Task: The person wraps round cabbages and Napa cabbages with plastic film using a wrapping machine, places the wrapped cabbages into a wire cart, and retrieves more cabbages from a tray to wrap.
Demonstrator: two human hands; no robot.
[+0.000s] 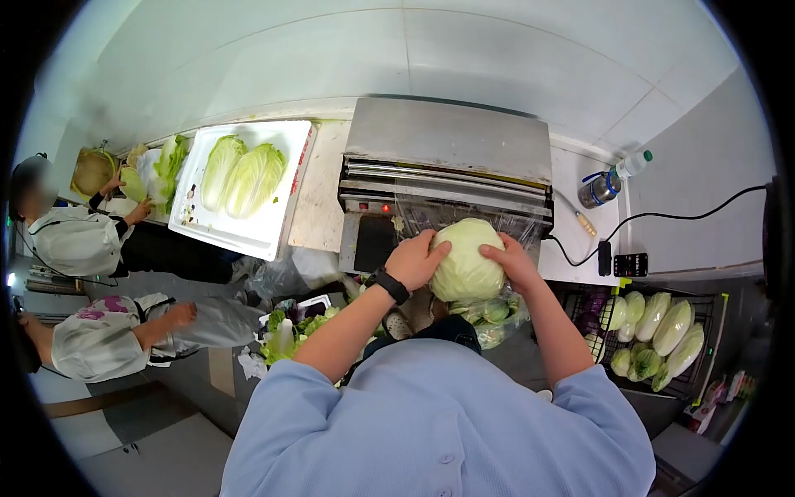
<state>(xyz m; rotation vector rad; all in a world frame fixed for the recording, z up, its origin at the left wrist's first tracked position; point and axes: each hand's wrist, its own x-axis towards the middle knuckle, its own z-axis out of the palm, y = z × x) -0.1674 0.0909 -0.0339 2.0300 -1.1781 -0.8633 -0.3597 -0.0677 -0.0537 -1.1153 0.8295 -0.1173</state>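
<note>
A round pale green cabbage (468,261) is held between my two hands at the front of a metal film-wrapping machine (447,137). My left hand (416,263) grips its left side, thumb on top, with a black band at the wrist. On the opposite side, my right hand (513,262) is curved round the cabbage, its thumb also on the upper face. Clear plastic film (497,228) stretches from the machine's rollers behind the cabbage. The fingertips beneath the cabbage are hidden. A small red light glows on the machine's front.
Two napa cabbages (253,180) lie in a white foam tray (180,217) to the left. At right stand a bottle (600,190), a knife (586,222) and a phone (631,265). A crate (708,331) holds several vegetables. Two people (79,240) are at left; leaves (286,335) lie low down.
</note>
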